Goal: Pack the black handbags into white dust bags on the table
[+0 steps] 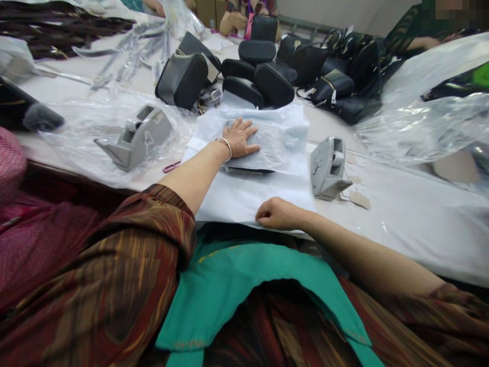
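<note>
My left hand (240,138), a bangle on its wrist, lies flat with fingers spread on white tissue paper (280,148). Under that paper is a dark flat-looking item, its black edge (250,169) showing along the near side; the rest is covered. Closer to me, my right hand (278,214) is closed, its fingertips curled on the near edge of a white paper sheet (233,199) at the table's front. Grey tape dispensers stand on either side of the paper, one on the left (139,135) and one on the right (330,168).
Several black bags (248,76) are grouped behind the paper, with more black bags (336,76) at the back right. Clear plastic film (87,127) spreads at left, and plastic bags (431,112) at right. Paper tags (359,199) lie by the right dispenser. Other people are around the table.
</note>
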Available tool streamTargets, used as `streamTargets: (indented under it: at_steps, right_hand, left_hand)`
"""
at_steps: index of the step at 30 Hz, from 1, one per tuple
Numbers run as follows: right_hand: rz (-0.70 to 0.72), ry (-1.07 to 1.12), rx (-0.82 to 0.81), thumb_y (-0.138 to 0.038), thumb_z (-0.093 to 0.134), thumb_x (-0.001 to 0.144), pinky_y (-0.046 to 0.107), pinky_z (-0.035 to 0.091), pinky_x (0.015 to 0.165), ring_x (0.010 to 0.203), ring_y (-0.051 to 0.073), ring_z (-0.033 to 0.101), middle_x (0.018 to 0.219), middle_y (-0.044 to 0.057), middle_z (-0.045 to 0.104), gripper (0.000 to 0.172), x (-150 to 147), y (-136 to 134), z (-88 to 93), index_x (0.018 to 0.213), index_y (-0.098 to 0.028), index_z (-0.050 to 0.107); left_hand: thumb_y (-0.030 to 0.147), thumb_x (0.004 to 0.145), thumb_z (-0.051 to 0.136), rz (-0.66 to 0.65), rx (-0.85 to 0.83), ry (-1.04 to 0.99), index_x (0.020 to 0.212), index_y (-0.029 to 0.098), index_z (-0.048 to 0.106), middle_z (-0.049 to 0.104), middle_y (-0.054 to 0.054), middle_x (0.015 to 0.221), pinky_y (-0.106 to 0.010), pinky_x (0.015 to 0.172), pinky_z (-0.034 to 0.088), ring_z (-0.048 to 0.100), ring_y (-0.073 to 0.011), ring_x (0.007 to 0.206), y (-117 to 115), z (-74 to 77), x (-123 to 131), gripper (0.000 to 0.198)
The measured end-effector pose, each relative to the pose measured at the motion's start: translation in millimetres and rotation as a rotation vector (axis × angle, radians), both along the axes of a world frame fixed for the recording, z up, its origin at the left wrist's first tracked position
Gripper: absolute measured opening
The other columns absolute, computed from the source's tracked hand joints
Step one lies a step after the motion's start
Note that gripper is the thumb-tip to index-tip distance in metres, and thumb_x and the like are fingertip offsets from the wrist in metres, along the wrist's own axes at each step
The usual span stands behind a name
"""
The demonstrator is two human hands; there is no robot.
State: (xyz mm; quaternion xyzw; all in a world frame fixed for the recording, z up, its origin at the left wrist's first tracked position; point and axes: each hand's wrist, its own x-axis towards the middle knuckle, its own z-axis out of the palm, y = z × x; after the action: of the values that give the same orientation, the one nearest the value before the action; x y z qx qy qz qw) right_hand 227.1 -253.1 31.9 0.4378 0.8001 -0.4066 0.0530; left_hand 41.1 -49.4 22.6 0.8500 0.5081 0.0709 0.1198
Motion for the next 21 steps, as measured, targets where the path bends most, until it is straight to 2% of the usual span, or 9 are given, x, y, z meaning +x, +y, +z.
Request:
streamTargets:
  at_steps: [6,12,21]
  right_hand:
    - [0.051,-0.054,-0.005,-0.013,0.059,0.078,0.022,0.043,0.064,0.064,0.013,0.063,0.075,0.001,0.077,0.027,-2,7,5.0,0.089,-0.017,0.083]
    - [0.114,-0.090,-0.012,-0.011,0.060,0.077,0.022,0.046,0.069,0.073,0.016,0.068,0.087,0.004,0.080,0.029,-5,13,9.7,0.094,-0.017,0.083]
    - [0.112,-0.147,-0.028,-0.009,0.061,0.074,0.021,0.047,0.067,0.072,0.016,0.069,0.082,0.002,0.079,0.033,-6,16,9.9,0.095,-0.020,0.083]
  left_hand:
    - [0.075,0.084,0.050,0.002,0.000,-0.013,0.160,0.034,0.030,0.016,0.002,0.171,-0.059,0.125,0.002,0.004,-0.0402,0.156,1,-0.7,0,0.088]
    - [0.075,0.083,0.051,0.000,-0.001,-0.015,0.160,0.035,0.029,0.015,0.002,0.171,-0.060,0.125,0.002,0.004,-0.0418,0.156,4,-3.6,0,0.089]
    - [0.077,0.083,0.049,-0.003,0.014,-0.020,0.160,0.037,0.029,0.015,0.004,0.171,-0.058,0.125,0.000,0.004,-0.0401,0.156,6,-7.4,0,0.089]
